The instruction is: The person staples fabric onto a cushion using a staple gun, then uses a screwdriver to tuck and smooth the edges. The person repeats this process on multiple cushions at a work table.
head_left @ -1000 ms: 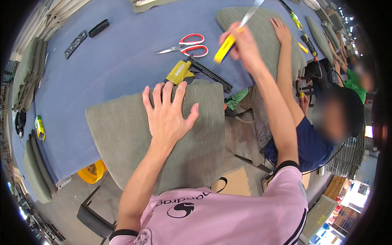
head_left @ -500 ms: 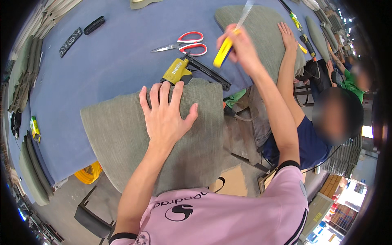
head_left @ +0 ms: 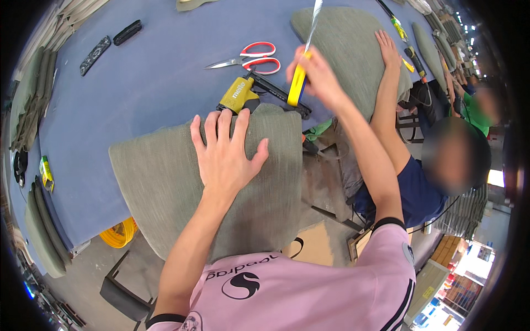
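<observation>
right grip curled round yellow-handled tool, left grip splayed on grey-green cushion, nailer and scissors beyond

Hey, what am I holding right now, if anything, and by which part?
Your right hand holds a metal-ended tool by its yellow-and-blue handle. Your left hand grips nothing; it lies spread on the grey-green fabric piece.

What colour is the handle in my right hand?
The handle is yellow with a blue edge, seen best in the head view.
</observation>
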Demonstrator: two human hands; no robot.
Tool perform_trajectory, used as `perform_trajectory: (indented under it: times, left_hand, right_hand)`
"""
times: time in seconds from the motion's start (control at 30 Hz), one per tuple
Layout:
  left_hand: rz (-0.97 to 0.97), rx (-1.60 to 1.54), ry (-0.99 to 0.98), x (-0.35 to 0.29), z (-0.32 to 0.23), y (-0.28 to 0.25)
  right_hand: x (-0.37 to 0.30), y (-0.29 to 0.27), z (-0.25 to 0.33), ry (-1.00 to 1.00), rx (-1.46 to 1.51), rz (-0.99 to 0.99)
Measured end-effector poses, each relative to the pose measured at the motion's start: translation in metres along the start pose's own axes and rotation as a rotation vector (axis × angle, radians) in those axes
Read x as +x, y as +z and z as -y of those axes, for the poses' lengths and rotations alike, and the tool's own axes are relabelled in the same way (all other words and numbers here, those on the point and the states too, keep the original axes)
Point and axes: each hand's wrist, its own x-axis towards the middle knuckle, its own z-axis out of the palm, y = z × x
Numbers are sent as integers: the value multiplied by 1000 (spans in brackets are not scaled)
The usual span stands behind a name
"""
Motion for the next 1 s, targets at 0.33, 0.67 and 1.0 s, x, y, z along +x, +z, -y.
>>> perform_trajectory:
  times: [0.33,0.67,1.0]
  left_hand:
    - [-24,8,1,2,0,0]
    - [-6,-8,9,-7,-2,2]
    - [18,4,24,0,-6,0]
  right_hand:
    - [16,-12,30,-143,22,-140]
    - [22,-33,27,-117,-52,-125]
    - [-11,-17,-36,-71,-16,-6]
